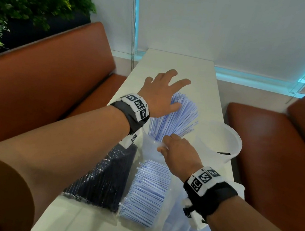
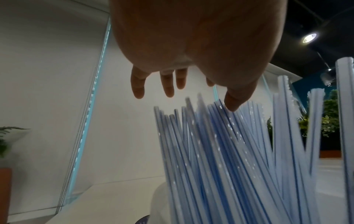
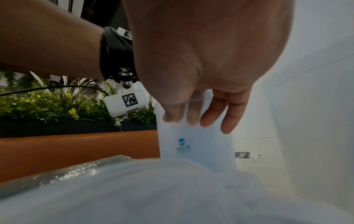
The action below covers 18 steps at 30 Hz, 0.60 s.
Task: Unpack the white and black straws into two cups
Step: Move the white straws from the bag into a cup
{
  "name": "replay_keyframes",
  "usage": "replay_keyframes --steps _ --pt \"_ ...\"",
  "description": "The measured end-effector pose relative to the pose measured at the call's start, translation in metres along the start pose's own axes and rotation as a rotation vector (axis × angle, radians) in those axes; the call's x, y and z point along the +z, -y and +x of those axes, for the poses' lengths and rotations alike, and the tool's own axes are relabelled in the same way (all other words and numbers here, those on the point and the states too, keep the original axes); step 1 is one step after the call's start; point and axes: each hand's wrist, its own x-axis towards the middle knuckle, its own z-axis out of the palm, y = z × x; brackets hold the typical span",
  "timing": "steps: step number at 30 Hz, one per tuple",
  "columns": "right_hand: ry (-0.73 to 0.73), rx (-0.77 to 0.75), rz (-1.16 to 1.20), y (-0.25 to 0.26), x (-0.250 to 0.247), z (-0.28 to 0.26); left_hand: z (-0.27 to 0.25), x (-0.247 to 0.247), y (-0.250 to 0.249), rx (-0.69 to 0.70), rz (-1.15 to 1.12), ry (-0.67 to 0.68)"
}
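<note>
**Mostly white straws out, black pack untouched**

Head view: left hand [image 1: 162,91] spread flat, fingers splayed, over the tops of the white straws [image 1: 176,118] standing fanned in a clear cup [image 1: 152,142]. Right hand [image 1: 177,153] pinches that cup's rim. Second cup [image 1: 227,140] just to the right, one dark straw at its bottom. Nearer the body lie the black straw pack [image 1: 104,177] and, touching its right side, a white straw pack [image 1: 147,190] in loose clear plastic. All on a narrow pale table [image 1: 178,62] between two brown bench seats [image 1: 46,74]; blind-covered window beyond, plants at far left.

Left wrist view: fingers [image 2: 138,84] straight and apart; thumb tip touches the straw ends [image 2: 220,136]. Ceiling lamp visible here only.

Right wrist view: thumb and fingers [image 3: 214,112] pinch the cup wall, which carries a blue "SULIX" logo [image 3: 183,146], unseen from above. Crinkled plastic blurs the foreground. A small dark-labelled object [image 3: 247,155] lies on the table behind; what it is, cannot tell.
</note>
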Motion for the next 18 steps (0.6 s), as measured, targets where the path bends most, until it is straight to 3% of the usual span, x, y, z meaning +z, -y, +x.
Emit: replay_keyframes --steps 4,6,8,10,11,15,18 --pt "-0.008 0.003 0.012 0.000 -0.001 -0.001 -0.003 -0.003 0.003 0.079 -0.120 0.159" --pt "-0.003 -0.001 0.007 0.000 -0.001 -0.001 -0.005 -0.005 0.005 0.009 -0.288 -0.002" --pt "-0.001 -0.002 0.002 -0.001 -0.001 -0.001 -0.006 -0.005 0.007 -0.180 -0.468 -0.125" --pt "-0.002 0.001 0.003 0.000 -0.001 0.000 -0.010 -0.002 0.004 -0.326 -0.664 0.019" --pt "0.002 -0.005 -0.005 0.000 -0.001 0.000 -0.013 0.000 0.002 -0.332 -0.750 0.114" --pt "0.010 -0.008 0.010 -0.001 -0.003 0.000 -0.016 0.008 -0.016 -0.136 -0.858 0.240" --pt "0.043 0.002 0.018 -0.002 -0.004 0.002 -0.015 0.015 -0.029 0.011 -0.754 0.281"
